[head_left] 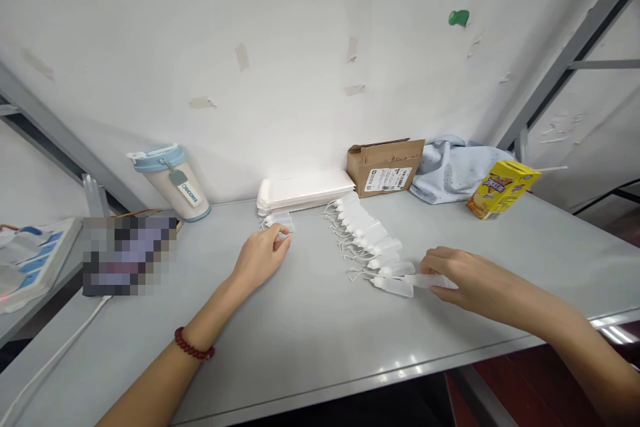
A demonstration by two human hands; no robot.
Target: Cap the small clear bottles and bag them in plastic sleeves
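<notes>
Taking the squeeze bottles [369, 233] laid in a slanting row on the surface [310, 333] as the clock's centre, with the wall at 12, the right hand [453, 275] is between 3 and 4, its grip closed lightly, thumb and fingers around one held bottle [437, 281] beside the row's near end. The left hand [264, 257], at 9, has its fingertips curled close together beside a small bottle group [281, 221]; I cannot tell whether that grip has hold of one. A sideways nudge from the right hand could skew the row, since the smooth bottles might roll or slide; the thin tails near 8 could also tangle where they crowd. The white stack [306, 189] at 10 and cardboard box [386, 170] near 1 limit reach toward the wall. The widest room lies from 6 to 8, ending at the surface's near edge.
</notes>
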